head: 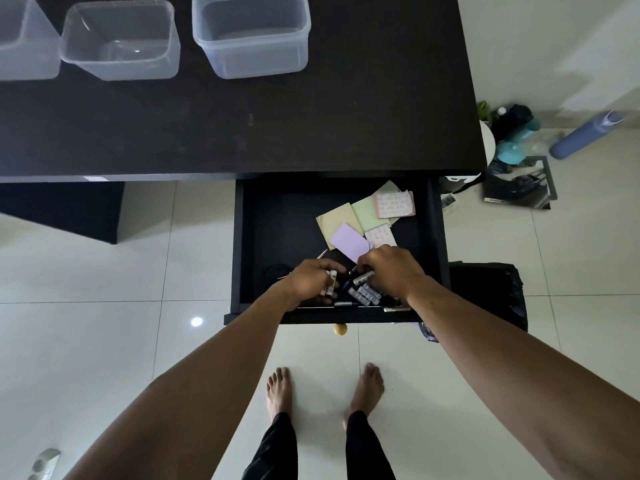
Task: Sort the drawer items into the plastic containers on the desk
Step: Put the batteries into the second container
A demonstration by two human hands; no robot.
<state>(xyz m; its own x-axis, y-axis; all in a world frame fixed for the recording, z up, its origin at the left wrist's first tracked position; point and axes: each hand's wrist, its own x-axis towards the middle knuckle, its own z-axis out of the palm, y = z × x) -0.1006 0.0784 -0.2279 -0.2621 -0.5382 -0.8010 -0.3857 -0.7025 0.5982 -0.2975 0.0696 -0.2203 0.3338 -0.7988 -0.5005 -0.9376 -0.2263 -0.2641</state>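
**Gathering batteries from the drawer**

Both hands work the near end of the open drawer [242, 244]. The left hand [313, 280] curls around a battery [330, 284]; the right hand [391, 271] pinches another from the loose batteries [363, 294]. Paper notes [360, 220] lie farther back. Next, probably, carrying them up to the empty containers [121, 43] on the desk [311, 133].

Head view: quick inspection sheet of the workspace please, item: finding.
Surface: dark desk, bare except for containers.
Job's things: three clear plastic containers at the far edge, apparently empty; open drawer holds batteries and paper notes.
Clutter: bottles on the floor at the right.
Grippers: left hand holds batteries; right hand closes on more.
Cables: a dark coil in the drawer, unclear.
Surroundings: white tiled floor, bare feet.
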